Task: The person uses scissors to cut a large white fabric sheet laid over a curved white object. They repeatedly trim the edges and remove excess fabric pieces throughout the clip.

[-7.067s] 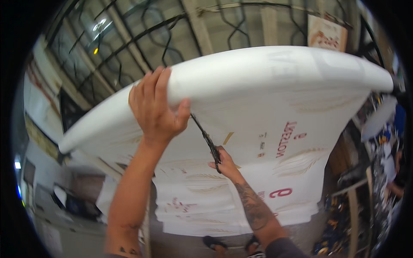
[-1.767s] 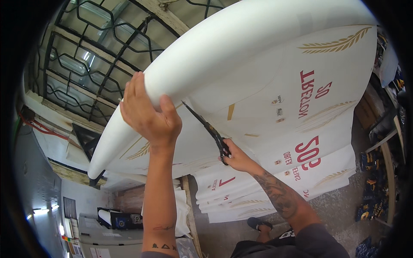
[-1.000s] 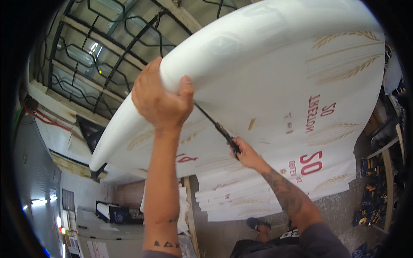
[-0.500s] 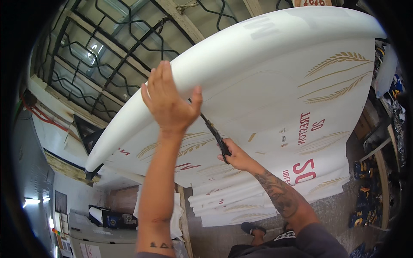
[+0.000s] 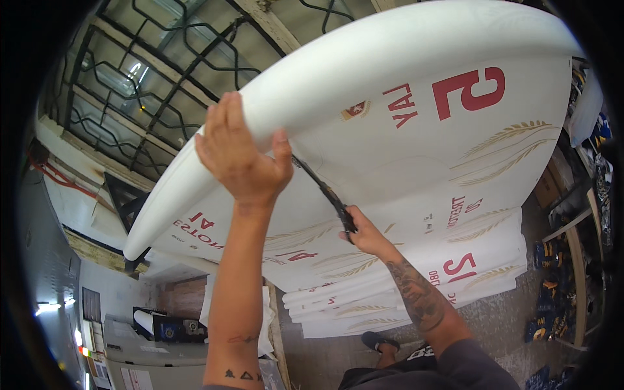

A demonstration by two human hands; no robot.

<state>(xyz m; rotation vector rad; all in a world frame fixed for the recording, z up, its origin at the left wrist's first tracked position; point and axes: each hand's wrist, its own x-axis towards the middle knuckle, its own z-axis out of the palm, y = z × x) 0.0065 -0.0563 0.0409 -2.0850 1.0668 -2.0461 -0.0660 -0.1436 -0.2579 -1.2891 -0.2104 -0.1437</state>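
A long white roll arches across the upper view, with printed white sheet hanging below it in red, gold and grey prints. My left hand lies on the roll's left part, fingers stretched over it and thumb on the near side. My right hand is closed on the handles of long black scissors, lower and to the right of my left hand. The blades point up-left toward my left thumb; their tips are close to the sheet just under the roll. The lowest part of the sheet lies in folds near the floor.
A black metal window grille stands behind the roll. At lower left are grey cabinets and a black object. A wooden rack with dark printed items stands at the right. My sandalled foot is on the concrete floor.
The sheet's prints have shifted, with large red markings now just below the roll. My left hand moved slightly left since half a second ago; the scissors shifted slightly. The view turned since the earliest frame.
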